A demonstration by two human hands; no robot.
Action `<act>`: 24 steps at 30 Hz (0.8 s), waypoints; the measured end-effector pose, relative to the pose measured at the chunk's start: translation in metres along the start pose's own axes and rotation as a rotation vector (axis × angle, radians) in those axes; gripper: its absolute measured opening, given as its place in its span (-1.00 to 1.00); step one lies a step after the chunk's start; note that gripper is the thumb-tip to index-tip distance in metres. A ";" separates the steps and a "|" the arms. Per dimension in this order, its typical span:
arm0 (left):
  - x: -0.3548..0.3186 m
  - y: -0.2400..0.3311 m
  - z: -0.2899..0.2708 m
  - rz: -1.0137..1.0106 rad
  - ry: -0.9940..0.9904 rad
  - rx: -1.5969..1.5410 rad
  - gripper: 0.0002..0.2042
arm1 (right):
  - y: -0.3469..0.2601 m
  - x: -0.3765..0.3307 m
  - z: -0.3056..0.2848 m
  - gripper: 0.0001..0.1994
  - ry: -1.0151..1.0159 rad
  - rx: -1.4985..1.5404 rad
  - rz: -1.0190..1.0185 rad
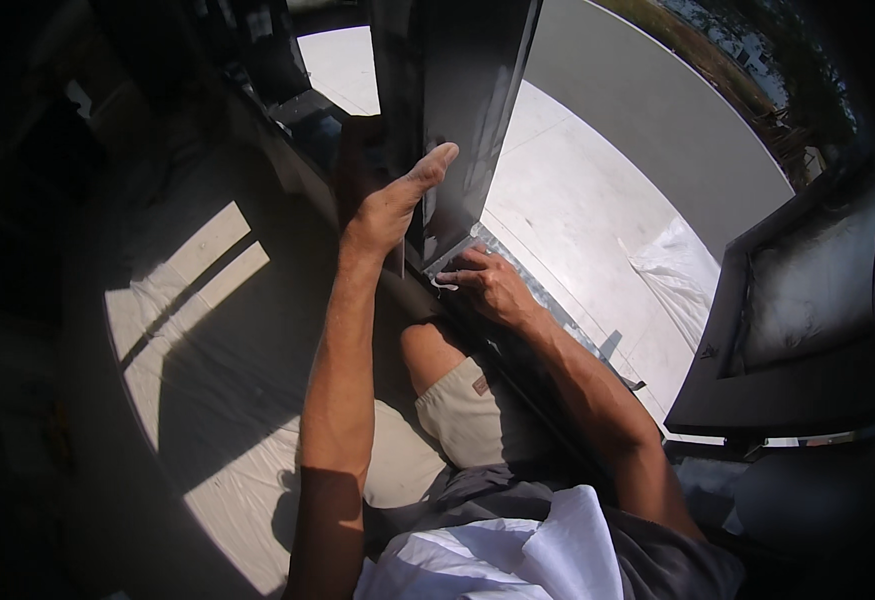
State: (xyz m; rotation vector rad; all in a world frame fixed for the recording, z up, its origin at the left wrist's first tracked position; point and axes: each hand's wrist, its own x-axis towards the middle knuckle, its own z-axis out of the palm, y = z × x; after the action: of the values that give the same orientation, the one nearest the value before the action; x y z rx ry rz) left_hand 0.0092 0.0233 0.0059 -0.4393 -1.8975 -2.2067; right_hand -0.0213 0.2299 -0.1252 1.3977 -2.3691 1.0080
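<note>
A glossy black upright post [467, 110], like part of a door or window frame, stands in front of me. My left hand [402, 205] is closed on its left side, with the thumb stretched across the post's face and the other fingers mostly hidden. Lower down, my right hand [497, 285] is at the foot of the post with its fingers bent together. A small, thin white scrap [445, 286] shows at those fingertips; whether it is paper, tape or a paste is too small to tell.
A dark sill [517, 375] runs beside my right forearm. Beyond it lie a pale floor [557, 170] and crumpled clear plastic sheeting [677, 265]. At right stands a black framed panel [697, 390]. Sunlit sheeting [247, 450] covers the floor at left.
</note>
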 end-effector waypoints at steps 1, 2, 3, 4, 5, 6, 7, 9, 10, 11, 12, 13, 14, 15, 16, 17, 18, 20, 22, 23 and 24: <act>-0.001 0.003 0.003 -0.052 0.024 0.012 -0.46 | 0.004 0.004 -0.008 -0.68 0.036 0.008 0.087; -0.002 0.008 0.008 -0.104 0.048 0.024 -0.47 | 0.005 0.006 -0.012 -0.68 0.071 0.016 0.173; 0.000 0.014 0.015 -0.150 0.064 0.033 -0.48 | 0.012 0.000 -0.008 -0.67 0.061 -0.112 0.174; 0.000 0.009 0.010 -0.104 0.052 0.020 -0.47 | -0.001 -0.001 -0.004 -0.67 0.014 -0.099 0.080; -0.001 -0.002 0.003 -0.057 0.040 0.007 -0.47 | -0.010 -0.003 0.004 -0.67 0.000 -0.097 -0.041; -0.002 -0.003 0.003 -0.015 0.024 -0.013 -0.46 | -0.016 -0.007 0.009 -0.67 -0.015 -0.098 -0.154; -0.002 -0.004 0.002 -0.022 0.018 -0.034 -0.46 | -0.010 -0.005 0.006 -0.68 -0.052 -0.001 -0.111; 0.000 -0.001 0.002 -0.038 0.009 -0.072 -0.45 | 0.002 0.008 -0.009 -0.68 0.025 -0.068 0.073; -0.001 0.000 0.003 -0.061 0.023 -0.058 -0.45 | 0.002 0.013 -0.015 -0.67 0.064 -0.101 0.165; -0.002 0.001 0.004 -0.083 0.037 -0.044 -0.44 | -0.008 0.009 -0.013 -0.68 -0.006 -0.157 0.208; 0.003 0.003 0.011 -0.094 0.037 -0.037 -0.43 | 0.003 0.000 -0.003 -0.67 -0.021 -0.176 0.076; 0.002 0.002 0.009 -0.092 0.039 -0.032 -0.43 | -0.006 -0.004 0.006 -0.67 -0.032 -0.146 -0.028; 0.001 0.000 0.004 -0.090 0.041 -0.027 -0.42 | -0.012 -0.005 0.011 -0.67 -0.044 -0.116 -0.132; -0.001 -0.002 0.002 -0.092 0.043 -0.026 -0.42 | -0.007 -0.002 0.010 -0.68 -0.071 -0.069 -0.065; -0.001 0.000 0.004 -0.108 0.046 -0.029 -0.41 | -0.003 0.002 0.004 -0.69 -0.053 -0.095 0.008; 0.001 0.004 0.006 -0.124 0.050 -0.033 -0.40 | 0.001 0.006 -0.004 -0.70 -0.036 -0.122 0.081; 0.002 0.007 0.007 -0.135 0.057 -0.028 -0.39 | 0.003 0.010 -0.008 -0.71 -0.014 -0.145 0.145; 0.001 0.002 0.004 -0.098 0.044 0.004 -0.38 | -0.003 0.000 0.006 -0.71 -0.059 -0.306 -0.030; -0.001 0.000 0.002 -0.077 0.040 0.028 -0.38 | -0.008 0.003 0.011 -0.71 -0.105 -0.291 -0.114; -0.002 0.001 0.001 -0.072 0.042 0.040 -0.38 | -0.006 0.004 0.006 -0.70 -0.091 -0.263 -0.045; -0.002 0.001 0.000 -0.066 0.043 0.052 -0.38 | -0.003 0.007 -0.006 -0.69 -0.076 -0.235 0.024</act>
State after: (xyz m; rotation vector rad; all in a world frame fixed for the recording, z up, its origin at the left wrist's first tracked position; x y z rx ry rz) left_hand 0.0116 0.0234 0.0065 -0.3229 -1.9692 -2.1832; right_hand -0.0237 0.2279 -0.1154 1.3443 -2.4692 0.6654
